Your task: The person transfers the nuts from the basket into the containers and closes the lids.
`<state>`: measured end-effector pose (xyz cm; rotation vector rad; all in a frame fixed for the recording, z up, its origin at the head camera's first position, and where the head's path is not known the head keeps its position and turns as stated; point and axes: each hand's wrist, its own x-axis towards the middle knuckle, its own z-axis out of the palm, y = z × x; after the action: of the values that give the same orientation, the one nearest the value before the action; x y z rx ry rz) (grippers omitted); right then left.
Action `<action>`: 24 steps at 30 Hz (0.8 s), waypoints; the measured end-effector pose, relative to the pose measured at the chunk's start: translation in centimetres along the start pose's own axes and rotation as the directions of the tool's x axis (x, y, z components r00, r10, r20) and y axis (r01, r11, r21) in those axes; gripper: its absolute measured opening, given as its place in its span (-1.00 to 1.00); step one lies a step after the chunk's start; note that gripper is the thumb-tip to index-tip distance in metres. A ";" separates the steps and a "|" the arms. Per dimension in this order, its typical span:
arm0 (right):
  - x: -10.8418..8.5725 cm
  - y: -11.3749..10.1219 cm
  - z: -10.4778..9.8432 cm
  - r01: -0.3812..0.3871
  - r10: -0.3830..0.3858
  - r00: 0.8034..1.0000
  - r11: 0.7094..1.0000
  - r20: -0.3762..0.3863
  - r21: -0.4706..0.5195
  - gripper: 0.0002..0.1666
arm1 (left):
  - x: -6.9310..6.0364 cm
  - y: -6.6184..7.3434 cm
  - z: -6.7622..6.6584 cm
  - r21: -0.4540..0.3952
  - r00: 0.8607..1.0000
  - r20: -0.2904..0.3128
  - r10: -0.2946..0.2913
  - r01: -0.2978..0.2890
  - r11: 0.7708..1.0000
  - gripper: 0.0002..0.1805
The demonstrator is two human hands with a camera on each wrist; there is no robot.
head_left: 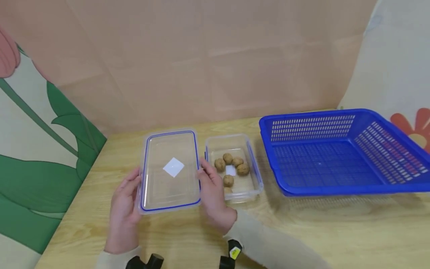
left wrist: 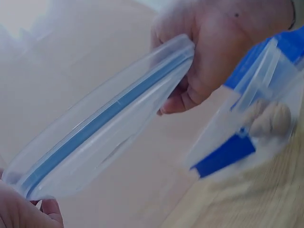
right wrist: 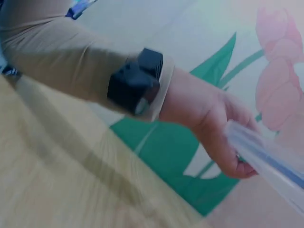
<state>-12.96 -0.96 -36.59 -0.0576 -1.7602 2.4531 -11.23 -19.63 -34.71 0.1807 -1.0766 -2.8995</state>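
Note:
A clear plastic lid (head_left: pixel 158 186) with a blue seal line is held up above the table by both hands, one at each long side. My left hand (head_left: pixel 125 209) grips its left edge, and my right hand (head_left: pixel 214 196) pinches its right edge. In the left wrist view the lid (left wrist: pixel 109 116) appears nearly edge-on between the hands. Just right of the lid stands a clear plastic container (head_left: pixel 248 186) with several walnuts (head_left: pixel 243 169) in it and a white square on its bottom. My right hand and forearm hide part of the container's near left side.
A large blue plastic basket (head_left: pixel 319 188) sits on the right of the wooden table (head_left: pixel 174 239). Behind the table hangs a plain pinkish sheet (head_left: pixel 201 67). A wall with painted green leaves (head_left: pixel 30 179) borders the left side.

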 end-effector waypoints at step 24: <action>3.1 -7.4 -10.0 -0.024 -0.006 0.975 0.991 -0.223 -0.135 -0.63 | 3.4 -8.6 6.8 0.372 0.998 0.049 -0.031 0.010 0.928 -0.50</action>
<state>-14.46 11.13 -32.67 -0.3409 -1.8273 2.2256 -15.47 -8.96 -35.52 0.1252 -1.6369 -2.6994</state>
